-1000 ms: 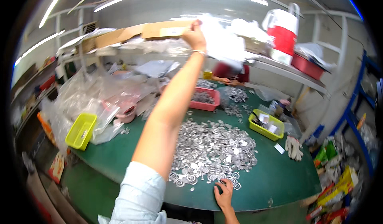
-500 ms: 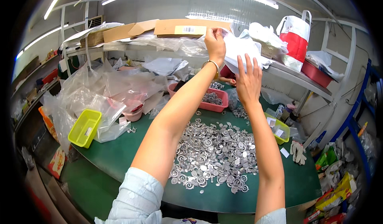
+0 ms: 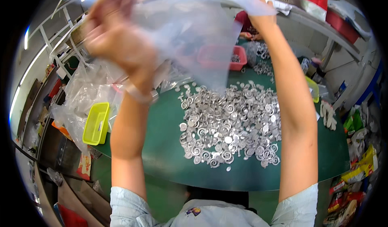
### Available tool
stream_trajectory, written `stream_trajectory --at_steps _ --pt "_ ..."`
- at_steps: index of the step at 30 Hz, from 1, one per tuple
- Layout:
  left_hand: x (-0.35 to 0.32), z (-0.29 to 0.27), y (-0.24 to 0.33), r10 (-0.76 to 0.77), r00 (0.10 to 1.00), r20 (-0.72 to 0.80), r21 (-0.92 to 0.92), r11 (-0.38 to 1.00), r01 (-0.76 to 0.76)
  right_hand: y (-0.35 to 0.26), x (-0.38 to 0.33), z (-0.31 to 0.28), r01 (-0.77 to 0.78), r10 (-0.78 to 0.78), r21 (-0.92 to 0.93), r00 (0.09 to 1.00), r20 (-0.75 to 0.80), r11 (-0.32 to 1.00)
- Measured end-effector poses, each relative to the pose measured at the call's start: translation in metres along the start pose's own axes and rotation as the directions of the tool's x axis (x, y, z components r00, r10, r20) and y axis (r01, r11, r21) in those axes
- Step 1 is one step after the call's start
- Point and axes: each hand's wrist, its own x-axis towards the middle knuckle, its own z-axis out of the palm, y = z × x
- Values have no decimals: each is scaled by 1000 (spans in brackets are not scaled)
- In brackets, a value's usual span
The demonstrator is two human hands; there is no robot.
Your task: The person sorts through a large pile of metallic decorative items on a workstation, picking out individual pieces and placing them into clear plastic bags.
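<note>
A translucent plastic bag (image 3: 190, 32), blurred by motion, spreads in the air across the upper middle. My left hand (image 3: 117, 37) is raised at its left end, closed on the bag, though its fingers are smeared. Up by the shelf, my right hand (image 3: 263, 14) reaches to the bag's right end beside white sheets. Plastic lies over part of this hand, so its grip cannot be made out. Below both arms, a wide heap of silvery spiral and disc-shaped metal pieces (image 3: 226, 121) covers the middle of the green table (image 3: 161, 154).
A red-pink bin (image 3: 242, 59) with metal pieces stands behind the heap, partly seen through the bag. Left is a yellow-green tray (image 3: 97, 124) beside crumpled clear plastic (image 3: 81, 91). Work gloves (image 3: 328, 115) lie right. Another person's hands (image 3: 250, 36) are at the far side.
My left hand has swung from the shelf toward the left, drawing the plastic bag across. My right hand stays near the shelf. The view has tilted downward.
</note>
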Motion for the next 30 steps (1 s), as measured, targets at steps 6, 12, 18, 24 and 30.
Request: stream_trajectory --at_steps 6,12,18,24,30 --pt "1 -187 28 -538 837 94 239 829 506 -37 -21 -4 -142 151 74 978 -146 987" --pt "-105 -287 90 -844 467 263 622 518 587 -150 -142 -157 -400 102 910 915 390 107" --pt "-159 -342 103 -987 86 -132 124 70 990 -188 -268 -233 -841 -677 296 541 500 -453" --pt "-178 -359 109 -858 162 -487 169 90 982 -217 -334 -264 -832 -612 -247 133 780 -496" --pt "-188 -271 213 -928 304 214 867 324 378 -238 -347 -275 -732 -496 -342 -7 868 -589"
